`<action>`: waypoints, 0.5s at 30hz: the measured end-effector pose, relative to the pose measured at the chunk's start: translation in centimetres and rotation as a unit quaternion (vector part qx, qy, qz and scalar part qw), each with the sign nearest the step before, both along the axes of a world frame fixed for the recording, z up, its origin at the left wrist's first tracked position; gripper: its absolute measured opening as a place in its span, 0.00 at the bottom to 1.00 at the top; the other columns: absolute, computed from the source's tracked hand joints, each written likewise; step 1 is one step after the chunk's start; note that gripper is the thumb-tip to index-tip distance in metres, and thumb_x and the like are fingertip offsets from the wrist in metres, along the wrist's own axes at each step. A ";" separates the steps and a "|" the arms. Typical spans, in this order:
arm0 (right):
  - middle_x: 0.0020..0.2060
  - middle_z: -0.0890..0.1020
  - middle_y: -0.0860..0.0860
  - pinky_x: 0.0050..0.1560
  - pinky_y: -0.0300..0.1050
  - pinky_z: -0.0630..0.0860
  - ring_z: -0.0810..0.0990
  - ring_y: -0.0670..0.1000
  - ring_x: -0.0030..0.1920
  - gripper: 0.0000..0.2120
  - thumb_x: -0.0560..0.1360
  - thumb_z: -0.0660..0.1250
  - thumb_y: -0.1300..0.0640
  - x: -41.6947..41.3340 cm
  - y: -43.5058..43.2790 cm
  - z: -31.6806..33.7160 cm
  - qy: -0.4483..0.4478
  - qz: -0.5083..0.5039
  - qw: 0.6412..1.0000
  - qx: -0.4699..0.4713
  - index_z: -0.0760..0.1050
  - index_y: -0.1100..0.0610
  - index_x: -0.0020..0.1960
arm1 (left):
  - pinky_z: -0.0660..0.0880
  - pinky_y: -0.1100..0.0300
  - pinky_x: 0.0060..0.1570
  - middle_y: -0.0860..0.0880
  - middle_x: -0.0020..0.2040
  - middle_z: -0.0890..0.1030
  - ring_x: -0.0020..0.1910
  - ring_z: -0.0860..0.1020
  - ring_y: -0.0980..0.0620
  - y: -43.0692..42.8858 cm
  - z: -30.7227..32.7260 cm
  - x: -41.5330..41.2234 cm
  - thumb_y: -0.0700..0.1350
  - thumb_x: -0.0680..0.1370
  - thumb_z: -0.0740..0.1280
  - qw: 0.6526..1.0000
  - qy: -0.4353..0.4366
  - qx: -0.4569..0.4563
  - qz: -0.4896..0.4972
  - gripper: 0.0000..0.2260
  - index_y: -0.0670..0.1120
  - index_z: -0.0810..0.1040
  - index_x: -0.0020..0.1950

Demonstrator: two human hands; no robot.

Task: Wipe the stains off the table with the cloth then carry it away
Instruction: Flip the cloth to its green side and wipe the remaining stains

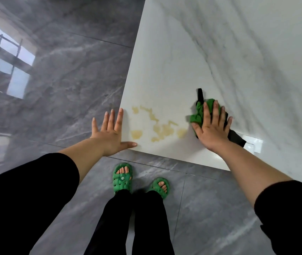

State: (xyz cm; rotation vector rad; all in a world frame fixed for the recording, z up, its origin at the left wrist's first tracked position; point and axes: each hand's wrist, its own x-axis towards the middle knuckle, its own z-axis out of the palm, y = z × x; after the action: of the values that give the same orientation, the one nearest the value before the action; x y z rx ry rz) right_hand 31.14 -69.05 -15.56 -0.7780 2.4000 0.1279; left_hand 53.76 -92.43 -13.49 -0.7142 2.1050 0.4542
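White table [183, 61]: stains [158, 126] beside cloth [198, 115]

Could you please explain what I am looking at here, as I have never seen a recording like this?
No machine here: a person wears a camera on the head, looking down at their own arms. That is the only picture. The left hand lies open at the corner of the white table. The right hand presses flat on a crumpled green cloth. Between them lie yellowish stains, not yet wiped. Nothing is gripped. Green sandals stand on the grey floor below.
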 end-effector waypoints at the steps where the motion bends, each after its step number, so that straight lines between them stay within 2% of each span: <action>1: 0.75 0.30 0.51 0.68 0.59 0.27 0.30 0.55 0.74 0.35 0.78 0.46 0.36 -0.3 -0.4 0.0 0.001 -0.003 1.000 -0.003 0.27 0.43 0.74 | 0.35 0.36 0.72 0.46 0.74 0.25 0.74 0.28 0.46 0.1 -0.1 0.2 0.78 0.67 0.50 1.000 0.010 -0.011 -0.003 0.51 0.52 0.13 0.60; 5: 0.73 0.27 0.49 0.69 0.58 0.27 0.28 0.54 0.74 0.35 0.78 0.47 0.36 2.0 1.5 0.7 -0.025 -0.001 1.000 -0.012 0.23 0.40 0.69 | 0.40 0.40 0.75 0.48 0.76 0.28 0.76 0.33 0.45 0.6 0.3 1.1 0.77 0.67 0.55 0.994 0.106 -0.033 0.020 0.55 0.49 0.23 0.72; 7: 0.69 0.21 0.46 0.69 0.57 0.27 0.26 0.52 0.72 0.35 0.78 0.47 0.36 4.4 3.1 1.1 -0.044 0.003 0.999 -0.008 0.20 0.38 0.66 | 0.50 0.43 0.75 0.49 0.79 0.34 0.79 0.43 0.45 0.6 0.8 1.4 0.75 0.65 0.63 0.987 0.146 -0.019 0.060 0.58 0.50 0.29 0.76; 9: 0.65 0.18 0.43 0.69 0.57 0.26 0.24 0.51 0.71 0.36 0.77 0.47 0.35 6.0 4.2 1.3 -0.053 0.004 0.999 0.001 0.18 0.37 0.65 | 0.63 0.43 0.70 0.47 0.80 0.47 0.75 0.60 0.43 0.4 1.1 1.5 0.71 0.63 0.71 0.984 0.130 0.020 0.117 0.62 0.52 0.29 0.76; 10: 0.64 0.17 0.42 0.69 0.57 0.26 0.23 0.51 0.71 0.36 0.77 0.47 0.35 6.2 4.3 1.2 -0.053 0.005 0.999 0.005 0.18 0.37 0.65 | 0.69 0.43 0.65 0.45 0.77 0.58 0.70 0.68 0.42 0.4 1.1 1.5 0.67 0.63 0.74 0.981 0.112 0.057 0.149 0.62 0.52 0.28 0.76; 12: 0.64 0.18 0.43 0.69 0.58 0.27 0.24 0.52 0.71 0.36 0.77 0.47 0.35 5.1 3.4 0.8 -0.048 0.007 0.999 0.011 0.18 0.37 0.64 | 0.76 0.48 0.55 0.48 0.63 0.75 0.59 0.77 0.44 0.5 0.8 1.5 0.59 0.66 0.78 0.955 0.113 0.143 0.232 0.58 0.51 0.36 0.77; 13: 0.66 0.19 0.44 0.69 0.58 0.27 0.25 0.53 0.72 0.36 0.77 0.47 0.35 4.2 2.7 0.5 -0.039 0.007 0.999 0.011 0.19 0.37 0.64 | 0.78 0.50 0.50 0.51 0.57 0.76 0.55 0.79 0.46 0.5 0.4 1.5 0.56 0.67 0.78 0.937 0.126 0.171 0.278 0.53 0.48 0.43 0.77; 15: 0.71 0.24 0.47 0.69 0.58 0.28 0.28 0.54 0.73 0.36 0.77 0.48 0.35 2.1 1.0 -0.1 -0.020 0.003 1.000 0.010 0.22 0.39 0.68 | 0.80 0.53 0.42 0.51 0.53 0.76 0.47 0.81 0.49 0.3 0.0 1.4 0.52 0.69 0.78 0.916 0.135 0.198 0.321 0.43 0.45 0.53 0.73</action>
State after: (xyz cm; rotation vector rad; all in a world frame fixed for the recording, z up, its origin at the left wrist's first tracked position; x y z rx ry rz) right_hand 33.23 -68.10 -15.65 -0.7713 2.3550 0.1369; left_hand 55.12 -92.11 -13.48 -1.1400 1.8838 1.3638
